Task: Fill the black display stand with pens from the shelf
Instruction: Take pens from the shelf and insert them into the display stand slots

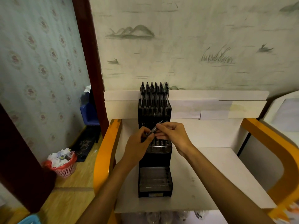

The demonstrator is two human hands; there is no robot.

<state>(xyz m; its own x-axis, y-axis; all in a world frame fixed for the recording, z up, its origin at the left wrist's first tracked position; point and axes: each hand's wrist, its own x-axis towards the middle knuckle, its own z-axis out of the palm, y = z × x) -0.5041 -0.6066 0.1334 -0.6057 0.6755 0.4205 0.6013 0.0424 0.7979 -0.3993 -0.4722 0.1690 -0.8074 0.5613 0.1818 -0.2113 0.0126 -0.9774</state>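
Two hands meet over the middle of the black display stand (155, 168), which stands on a white shelf (210, 175) toward its left edge, running from near the front edge back to the white backboard (210, 97). The left hand (139, 143) and right hand (173, 135) are both pinching one pen (153, 130) between them: left fingers curl around the lower end, right thumb and fingertips grip just above it. That pen is tilted, its upper end pointing up and to the right, and it hovers right over the stand's middle tier.

Back tier of the stand is packed with dark pens (154, 94) standing upright, tops poking up above the backboard's upper edge. A few more pens sit in the middle tier just below the hands, partly hidden by fingers, so can't count them. Front tier near the shelf's front edge has a clear tray, and what's in it is too blurry to make out.

Yellow-orange rails (105, 152) curve along both sides of the shelf. Down on the floor to the left there's a red basket (64, 168) stuffed with crumpled paper.
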